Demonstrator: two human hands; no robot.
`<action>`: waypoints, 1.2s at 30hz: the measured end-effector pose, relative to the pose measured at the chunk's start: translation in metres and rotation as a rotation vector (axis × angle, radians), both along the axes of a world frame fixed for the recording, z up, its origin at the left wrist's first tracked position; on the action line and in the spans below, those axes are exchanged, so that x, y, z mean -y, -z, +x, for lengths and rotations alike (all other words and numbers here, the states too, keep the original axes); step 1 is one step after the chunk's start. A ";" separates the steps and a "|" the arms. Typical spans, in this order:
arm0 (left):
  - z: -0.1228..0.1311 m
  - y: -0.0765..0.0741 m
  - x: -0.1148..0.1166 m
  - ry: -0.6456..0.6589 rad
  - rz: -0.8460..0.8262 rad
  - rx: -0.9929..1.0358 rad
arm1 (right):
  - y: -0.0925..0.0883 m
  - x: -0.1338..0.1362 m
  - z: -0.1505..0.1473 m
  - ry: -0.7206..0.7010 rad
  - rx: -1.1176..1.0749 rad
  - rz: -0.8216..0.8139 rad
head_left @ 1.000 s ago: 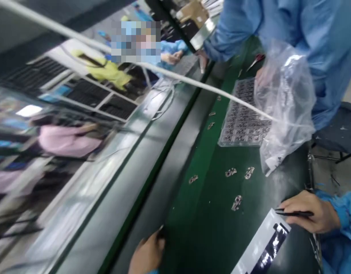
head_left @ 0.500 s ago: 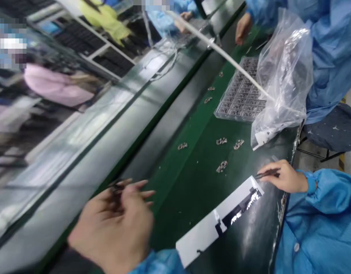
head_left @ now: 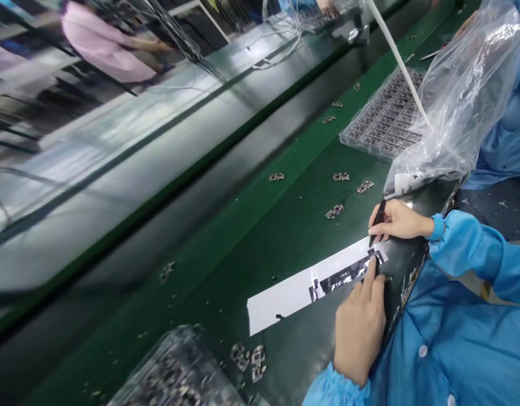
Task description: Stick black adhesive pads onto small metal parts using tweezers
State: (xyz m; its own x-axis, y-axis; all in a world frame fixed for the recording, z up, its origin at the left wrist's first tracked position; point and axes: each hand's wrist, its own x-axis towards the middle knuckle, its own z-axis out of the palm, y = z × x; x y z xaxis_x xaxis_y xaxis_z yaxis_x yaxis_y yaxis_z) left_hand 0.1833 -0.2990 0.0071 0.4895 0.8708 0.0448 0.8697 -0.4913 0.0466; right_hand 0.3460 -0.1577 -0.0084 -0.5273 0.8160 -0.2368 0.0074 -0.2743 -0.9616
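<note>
My left hand [head_left: 361, 321] presses its outstretched index finger onto black stickers [head_left: 344, 273] near the right end of a white backing strip [head_left: 281, 296]. Its other fingers are partly bent, and a small shiny bit shows beside them. Dark tweezers [head_left: 379, 217] are pinched in my right hand [head_left: 399, 219], their tips down at the strip's upper right edge. Beyond the strip lie several small circuit boards [head_left: 335, 211]. Another board [head_left: 167, 272] rests farther left on the green surface.
A clear tray of boards [head_left: 382, 115] stands at the back right, partly under a plastic bag [head_left: 458, 101]. Another clear tray, heaped with small parts [head_left: 175, 372], sits at the bottom. Loose boards [head_left: 258, 362] lie beside it. A white rod [head_left: 401, 65] slants above the bench.
My left hand has moved from the far left to the strip, and a board now lies on the left. My right hand has turned the tweezers tip-down. The view has shifted.
</note>
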 end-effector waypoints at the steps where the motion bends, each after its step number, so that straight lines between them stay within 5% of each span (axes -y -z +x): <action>1: 0.001 0.001 -0.003 -0.010 -0.011 -0.013 | 0.000 -0.001 -0.001 -0.016 0.011 0.005; 36: -0.003 0.006 -0.008 -0.072 -0.130 0.160 | -0.012 -0.002 -0.005 -0.100 0.071 0.021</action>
